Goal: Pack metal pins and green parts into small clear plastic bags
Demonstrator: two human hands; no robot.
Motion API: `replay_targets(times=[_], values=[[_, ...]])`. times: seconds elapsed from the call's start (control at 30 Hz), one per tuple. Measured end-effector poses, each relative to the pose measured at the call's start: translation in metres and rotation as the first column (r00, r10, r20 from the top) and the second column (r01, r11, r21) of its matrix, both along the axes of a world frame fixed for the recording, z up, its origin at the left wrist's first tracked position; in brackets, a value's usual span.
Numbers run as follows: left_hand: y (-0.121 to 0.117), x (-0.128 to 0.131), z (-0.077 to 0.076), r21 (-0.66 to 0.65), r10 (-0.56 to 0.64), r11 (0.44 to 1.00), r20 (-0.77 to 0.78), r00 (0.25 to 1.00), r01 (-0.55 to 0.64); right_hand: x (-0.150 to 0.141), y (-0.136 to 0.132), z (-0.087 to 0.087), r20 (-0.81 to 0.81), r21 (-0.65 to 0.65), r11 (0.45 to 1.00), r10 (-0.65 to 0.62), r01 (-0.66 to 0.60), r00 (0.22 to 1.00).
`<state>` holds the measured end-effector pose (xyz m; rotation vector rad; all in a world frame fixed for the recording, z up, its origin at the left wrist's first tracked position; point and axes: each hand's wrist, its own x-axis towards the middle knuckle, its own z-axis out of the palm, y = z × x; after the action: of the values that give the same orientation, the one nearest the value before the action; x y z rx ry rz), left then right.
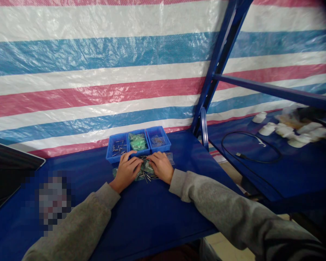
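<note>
My left hand [127, 169] and my right hand [162, 166] meet over a pile on the blue table, fingers bent and close together. Between them lies a clear plastic bag [146, 166] with a greenish look, and both hands' fingertips press at its edges. Thin metal pins [147, 177] lie loose under and in front of the hands. What exactly each fingertip pinches is partly hidden. Right behind the hands stands a blue three-part bin: metal pins [119, 148] in the left part, green bagged pieces [138, 141] in the middle, a small clear bag [157, 140] in the right.
The blue table [152, 214] ends at a right edge, with a gap before a second blue table [296, 177]. On that one lie a black cable [250, 159] and several white fittings [299, 139]. A blue metal post [217, 65] rises behind; a dark screen [11, 170] stands left.
</note>
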<state>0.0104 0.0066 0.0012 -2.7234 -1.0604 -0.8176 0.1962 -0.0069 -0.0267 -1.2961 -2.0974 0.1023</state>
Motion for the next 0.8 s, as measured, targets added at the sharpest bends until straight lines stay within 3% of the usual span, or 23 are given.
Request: replay_targets(times=[0.5,0.8], values=[[0.0003,-0.0006,-0.0005,-0.005,-0.002,1.0,-0.006,1.0,0.002,-0.0004,-0.0005,-0.0004,-0.041,0.009,0.999,-0.03,0.03,0.999],[0.0015,-0.0012,-0.0007,-0.024,-0.001,1.0,0.07,0.998,0.003,0.0,-0.0039,0.0037,-0.241,0.088,0.996,0.006,0.016,0.971]])
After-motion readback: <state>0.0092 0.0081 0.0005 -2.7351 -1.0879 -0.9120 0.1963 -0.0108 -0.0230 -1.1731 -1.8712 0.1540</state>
